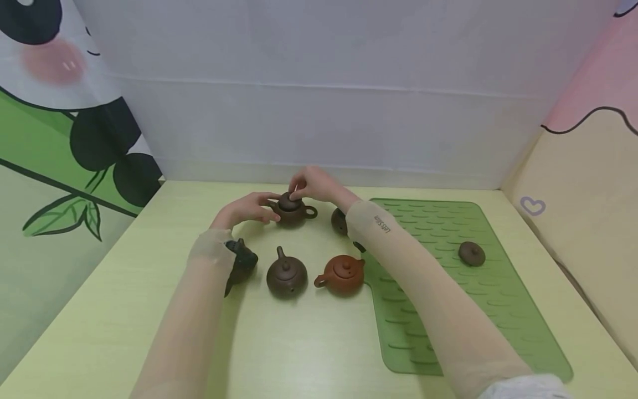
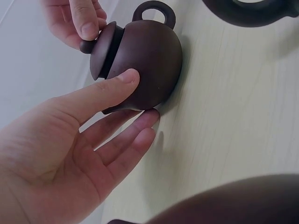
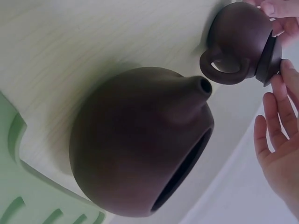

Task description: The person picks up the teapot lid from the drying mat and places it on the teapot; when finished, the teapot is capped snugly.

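A dark brown teapot (image 1: 291,219) stands near the table's back edge. My left hand (image 1: 249,209) steadies it at the spout side, thumb on the body (image 2: 149,65) and fingers on the spout's far side. With thumb and fingertips my right hand (image 1: 319,185) pinches the knob of its lid (image 2: 103,49). That lid sits tilted over the mouth, with a gap showing along one edge. Closer to the right forearm stands another dark teapot (image 3: 135,144), its mouth uncovered; the sleeve hides part of it in the head view.
A brown teapot (image 1: 287,277) and a reddish teapot (image 1: 344,275) stand in front. Beside the left forearm is a dark pot (image 1: 243,260), partly hidden. A loose brown lid (image 1: 471,254) lies on the green mat (image 1: 428,208) at right. A white wall (image 1: 319,122) rises behind the table.
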`<state>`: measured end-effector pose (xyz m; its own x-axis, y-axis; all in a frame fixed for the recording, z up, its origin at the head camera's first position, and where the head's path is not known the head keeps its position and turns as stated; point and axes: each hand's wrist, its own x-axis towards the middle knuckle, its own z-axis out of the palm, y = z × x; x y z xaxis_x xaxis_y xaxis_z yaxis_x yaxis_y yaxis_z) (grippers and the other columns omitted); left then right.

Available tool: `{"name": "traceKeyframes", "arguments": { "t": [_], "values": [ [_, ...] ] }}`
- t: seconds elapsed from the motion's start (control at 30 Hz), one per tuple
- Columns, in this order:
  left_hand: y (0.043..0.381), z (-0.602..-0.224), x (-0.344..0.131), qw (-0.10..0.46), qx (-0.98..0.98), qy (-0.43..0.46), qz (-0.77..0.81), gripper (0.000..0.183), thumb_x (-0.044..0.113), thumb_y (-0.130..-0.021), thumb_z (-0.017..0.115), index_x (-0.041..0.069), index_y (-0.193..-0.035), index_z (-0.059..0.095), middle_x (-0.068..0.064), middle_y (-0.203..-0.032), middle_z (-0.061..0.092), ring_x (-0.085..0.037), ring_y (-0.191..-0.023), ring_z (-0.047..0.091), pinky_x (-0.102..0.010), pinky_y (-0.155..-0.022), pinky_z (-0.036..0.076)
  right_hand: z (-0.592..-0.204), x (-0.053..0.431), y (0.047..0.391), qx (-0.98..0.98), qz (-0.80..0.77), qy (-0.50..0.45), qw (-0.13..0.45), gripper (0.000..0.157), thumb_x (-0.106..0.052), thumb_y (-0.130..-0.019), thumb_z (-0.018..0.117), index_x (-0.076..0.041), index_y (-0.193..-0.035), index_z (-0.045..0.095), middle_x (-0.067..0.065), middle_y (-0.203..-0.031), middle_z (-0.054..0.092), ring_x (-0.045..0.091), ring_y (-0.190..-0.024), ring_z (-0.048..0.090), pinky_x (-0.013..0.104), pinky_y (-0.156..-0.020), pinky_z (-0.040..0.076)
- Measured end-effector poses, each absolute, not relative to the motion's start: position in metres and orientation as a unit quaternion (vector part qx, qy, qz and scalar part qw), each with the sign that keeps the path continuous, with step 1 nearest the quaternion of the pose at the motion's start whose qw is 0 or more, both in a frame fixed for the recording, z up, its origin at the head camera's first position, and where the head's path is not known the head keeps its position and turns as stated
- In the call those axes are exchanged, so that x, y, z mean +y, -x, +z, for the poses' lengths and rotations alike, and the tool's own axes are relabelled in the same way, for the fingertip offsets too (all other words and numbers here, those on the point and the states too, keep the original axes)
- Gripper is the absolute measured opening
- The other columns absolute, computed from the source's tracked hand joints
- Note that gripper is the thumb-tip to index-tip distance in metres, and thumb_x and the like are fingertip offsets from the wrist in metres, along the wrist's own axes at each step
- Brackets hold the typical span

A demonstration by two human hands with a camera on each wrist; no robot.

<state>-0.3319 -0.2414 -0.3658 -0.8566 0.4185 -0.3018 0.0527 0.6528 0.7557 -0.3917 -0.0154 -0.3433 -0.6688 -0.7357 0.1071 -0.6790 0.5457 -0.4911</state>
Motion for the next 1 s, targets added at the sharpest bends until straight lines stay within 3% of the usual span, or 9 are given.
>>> {"name": "traceKeyframes", "arguments": {
  "t": [0.7, 0.9, 1.0],
  "values": [
    [0.335, -0.369, -0.242, 0.225, 0.882, -0.129, 0.393, 0.069, 0.019, -0.095, 0.064, 0.012, -0.155, 0.032, -0.024, -0.152, 0.042, -0.033, -0.115, 0.063, -0.044, -0.103, 0.049, -0.344, -0.018, 0.387, 0.885, -0.221, 0.406, 0.052, 0.014, -0.025, -0.089, 0.074, -0.015, -0.099, 0.077, 0.001, -0.09, 0.076, 0.012, -0.081, 0.068, 0.029, -0.081, 0.053],
    [0.337, -0.371, -0.241, 0.228, 0.881, -0.131, 0.393, 0.069, 0.02, -0.095, 0.065, 0.012, -0.155, 0.032, -0.024, -0.152, 0.042, -0.032, -0.113, 0.063, -0.044, -0.103, 0.049, -0.346, -0.014, 0.387, 0.883, -0.227, 0.406, 0.056, 0.016, -0.026, -0.09, 0.073, -0.015, -0.102, 0.076, 0.002, -0.09, 0.076, 0.012, -0.08, 0.068, 0.028, -0.079, 0.053],
    [0.338, -0.372, -0.242, 0.229, 0.88, -0.133, 0.393, 0.07, 0.02, -0.094, 0.066, 0.012, -0.155, 0.032, -0.024, -0.153, 0.041, -0.031, -0.113, 0.064, -0.043, -0.102, 0.049, -0.344, -0.009, 0.388, 0.88, -0.245, 0.4, 0.076, 0.022, -0.025, -0.092, 0.071, -0.013, -0.109, 0.074, 0.004, -0.093, 0.076, 0.019, -0.087, 0.07, 0.03, -0.082, 0.054]
  ]
}}
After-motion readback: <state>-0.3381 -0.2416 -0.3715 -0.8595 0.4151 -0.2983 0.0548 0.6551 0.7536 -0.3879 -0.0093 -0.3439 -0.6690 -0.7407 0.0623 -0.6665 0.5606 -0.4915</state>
